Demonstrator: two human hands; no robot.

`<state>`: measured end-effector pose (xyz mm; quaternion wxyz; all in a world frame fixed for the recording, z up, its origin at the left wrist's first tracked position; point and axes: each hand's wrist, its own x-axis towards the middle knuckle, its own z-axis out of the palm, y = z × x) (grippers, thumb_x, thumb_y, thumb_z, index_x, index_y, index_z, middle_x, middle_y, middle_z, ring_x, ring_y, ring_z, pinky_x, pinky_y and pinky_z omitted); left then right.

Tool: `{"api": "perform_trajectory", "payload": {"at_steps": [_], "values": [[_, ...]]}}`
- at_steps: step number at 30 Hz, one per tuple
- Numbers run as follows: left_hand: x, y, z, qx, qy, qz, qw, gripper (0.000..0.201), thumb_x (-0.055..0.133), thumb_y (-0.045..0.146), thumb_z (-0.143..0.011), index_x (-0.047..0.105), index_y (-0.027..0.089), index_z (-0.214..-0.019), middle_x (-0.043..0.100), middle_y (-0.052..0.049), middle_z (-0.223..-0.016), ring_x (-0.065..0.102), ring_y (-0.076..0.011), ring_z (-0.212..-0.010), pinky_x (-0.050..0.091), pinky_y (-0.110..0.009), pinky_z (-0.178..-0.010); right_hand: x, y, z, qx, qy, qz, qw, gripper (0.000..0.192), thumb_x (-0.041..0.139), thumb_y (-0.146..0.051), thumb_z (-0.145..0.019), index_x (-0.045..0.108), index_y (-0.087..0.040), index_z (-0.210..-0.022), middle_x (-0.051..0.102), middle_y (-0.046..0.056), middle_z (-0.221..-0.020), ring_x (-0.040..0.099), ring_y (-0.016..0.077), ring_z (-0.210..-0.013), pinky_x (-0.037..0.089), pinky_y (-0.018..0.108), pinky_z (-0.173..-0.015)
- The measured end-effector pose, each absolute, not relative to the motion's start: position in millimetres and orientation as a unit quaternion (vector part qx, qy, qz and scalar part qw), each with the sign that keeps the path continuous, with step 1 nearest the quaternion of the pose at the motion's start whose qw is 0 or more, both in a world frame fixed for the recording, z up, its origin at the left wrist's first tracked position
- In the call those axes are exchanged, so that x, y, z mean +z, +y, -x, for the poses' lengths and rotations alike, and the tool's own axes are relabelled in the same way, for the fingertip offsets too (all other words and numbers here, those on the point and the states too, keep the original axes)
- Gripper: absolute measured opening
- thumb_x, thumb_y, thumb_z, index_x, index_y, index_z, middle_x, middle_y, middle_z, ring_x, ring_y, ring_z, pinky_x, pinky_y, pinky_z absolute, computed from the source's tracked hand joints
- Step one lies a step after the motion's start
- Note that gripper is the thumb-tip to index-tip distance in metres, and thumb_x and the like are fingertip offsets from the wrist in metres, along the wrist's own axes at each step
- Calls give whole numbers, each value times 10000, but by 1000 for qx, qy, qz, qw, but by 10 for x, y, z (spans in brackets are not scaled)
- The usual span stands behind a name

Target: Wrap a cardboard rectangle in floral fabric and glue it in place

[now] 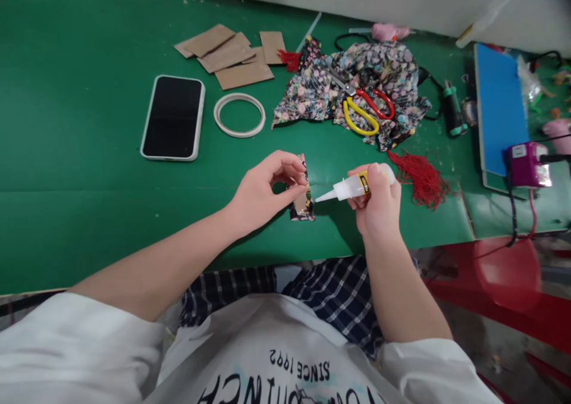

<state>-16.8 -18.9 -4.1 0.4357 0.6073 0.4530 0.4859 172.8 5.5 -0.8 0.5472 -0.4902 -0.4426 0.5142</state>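
My right hand (378,204) is wrapped round a small white glue bottle (357,186) with a yellow and black label. Its narrow nozzle points left and down, close to the right edge of a small cardboard piece (301,204) edged with dark floral fabric. Over that piece, my left hand (270,184) has thumb and fingertips closed together on the fabric along its right side. The fingers cover part of the piece, which lies on the green table (111,213).
Behind lie brown cardboard pieces (227,56), a phone (173,118), a tape roll (239,115) and crumpled floral fabric (307,94) with red-and-yellow scissors (361,112) on top. To the right are red threads (422,178), a blue board (502,106) and a purple box (530,163).
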Motion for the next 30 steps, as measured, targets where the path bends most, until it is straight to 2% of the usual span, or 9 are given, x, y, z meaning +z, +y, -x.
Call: {"api": "perform_trajectory", "payload": {"at_steps": [6, 11, 14, 18, 23, 27, 30], "values": [[-24, -163, 185, 482, 470, -590, 444, 258, 709, 182, -688, 536, 184, -880, 600, 41, -709, 604, -94, -663, 511, -225, -660, -11, 54, -1732, 507, -451, 504, 534, 332, 586, -516, -755, 615, -199, -661, 434, -61, -480, 311, 33, -336, 256, 185, -297], [-6, -92, 293, 472, 539, -568, 404, 124, 649, 245, -765, 576, 193, -851, 599, 36, -619, 600, -102, -585, 490, -227, -587, -24, 55, -1738, 512, -452, 496, 537, 324, 591, -507, -755, 617, -199, -659, 426, -62, -479, 310, 35, -336, 253, 188, -293], [-33, -39, 352, 480, 533, -564, 408, 157, 627, 244, -779, 585, 197, -922, 600, 24, -666, 608, -104, -626, 508, -231, -619, -32, 54, -1743, 511, -456, 498, 532, 323, 589, -510, -755, 614, -202, -663, 414, -67, -473, 310, 35, -336, 256, 187, -296], [-80, -7, 360, 492, 508, -550, 444, 337, 731, 197, -661, 590, 189, -966, 612, 24, -715, 605, -106, -660, 529, -236, -643, -42, 55, -1750, 511, -458, 498, 530, 324, 585, -510, -757, 615, -199, -671, 401, -71, -467, 306, 35, -335, 260, 187, -299], [-68, -23, 331, 463, 528, -521, 485, 163, 715, 250, -704, 676, 155, -831, 694, -31, -784, 649, -146, -731, 548, -295, -741, -39, 57, -1751, 518, -449, 493, 536, 309, 608, -485, -749, 620, -186, -670, 444, -61, -490, 314, 32, -337, 263, 187, -294], [-73, -20, 333, 460, 518, -508, 513, 268, 688, 250, -738, 673, 174, -995, 712, -38, -830, 662, -153, -781, 552, -315, -784, -43, 59, -1753, 518, -449, 497, 532, 316, 608, -497, -744, 620, -190, -669, 438, -66, -477, 310, 31, -334, 264, 184, -293], [-112, -1, 351, 461, 506, -512, 519, 284, 707, 219, -711, 674, 165, -988, 704, -45, -834, 662, -161, -808, 552, -318, -785, -53, 61, -1758, 518, -452, 495, 531, 321, 601, -505, -746, 619, -194, -671, 401, -73, -453, 305, 35, -331, 260, 186, -294]]}}
